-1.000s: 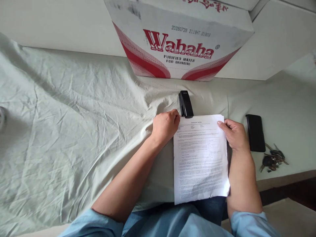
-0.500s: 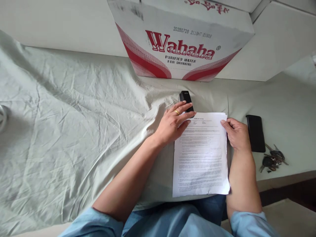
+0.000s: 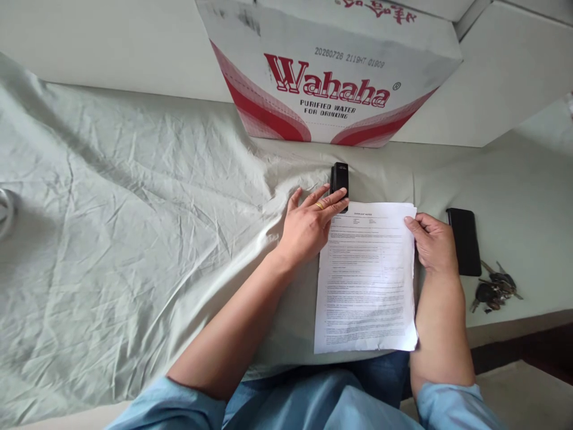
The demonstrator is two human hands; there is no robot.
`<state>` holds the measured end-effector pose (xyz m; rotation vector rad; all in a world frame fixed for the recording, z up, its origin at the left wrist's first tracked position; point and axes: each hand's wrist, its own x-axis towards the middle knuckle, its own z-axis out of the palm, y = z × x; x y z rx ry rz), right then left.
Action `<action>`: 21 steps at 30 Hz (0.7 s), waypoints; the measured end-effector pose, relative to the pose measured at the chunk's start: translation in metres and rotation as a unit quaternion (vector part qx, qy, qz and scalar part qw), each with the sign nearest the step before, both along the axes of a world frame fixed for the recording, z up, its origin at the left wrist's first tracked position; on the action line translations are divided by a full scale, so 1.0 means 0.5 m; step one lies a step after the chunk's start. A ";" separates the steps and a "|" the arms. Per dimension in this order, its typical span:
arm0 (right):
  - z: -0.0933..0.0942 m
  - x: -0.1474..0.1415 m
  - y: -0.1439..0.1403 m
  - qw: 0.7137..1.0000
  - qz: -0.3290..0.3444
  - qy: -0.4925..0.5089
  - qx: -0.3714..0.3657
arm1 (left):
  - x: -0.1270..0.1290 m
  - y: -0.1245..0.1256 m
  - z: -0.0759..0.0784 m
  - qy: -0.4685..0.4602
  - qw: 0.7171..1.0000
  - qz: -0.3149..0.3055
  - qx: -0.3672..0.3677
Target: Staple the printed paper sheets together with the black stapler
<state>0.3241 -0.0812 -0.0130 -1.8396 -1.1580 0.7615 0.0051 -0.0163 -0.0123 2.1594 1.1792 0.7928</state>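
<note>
Fingers of left hand [image 3: 308, 227] rest on stapler [image 3: 339, 178]; right hand [image 3: 432, 242] steadies papers [image 3: 367, 280].

Left hand [image 3: 308, 226] on stapler [image 3: 339, 178], beside papers [image 3: 367, 278]

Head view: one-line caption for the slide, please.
Left hand presses a black stapler at the papers' corner; right hand steadies their edge.

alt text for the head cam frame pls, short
A person's left hand presses its fingers on a black stapler at the top left corner of a printed paper stack, while the right hand steadies the stack's right edge. A black phone, keys and a Wahaha box lie on the wrinkled cloth.
</note>
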 end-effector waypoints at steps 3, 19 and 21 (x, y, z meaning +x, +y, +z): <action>0.001 0.000 0.001 1.000 -0.013 0.012 0.003 | 0.007 -0.015 0.008 0.027 1.000 0.004 -0.008; 0.014 -0.009 -0.010 0.991 0.008 0.122 0.048 | -0.005 0.007 0.014 -0.333 0.909 0.081 -0.239; 0.004 -0.010 -0.004 0.991 -0.013 0.107 0.077 | -0.010 0.008 0.021 -0.330 0.899 0.048 -0.282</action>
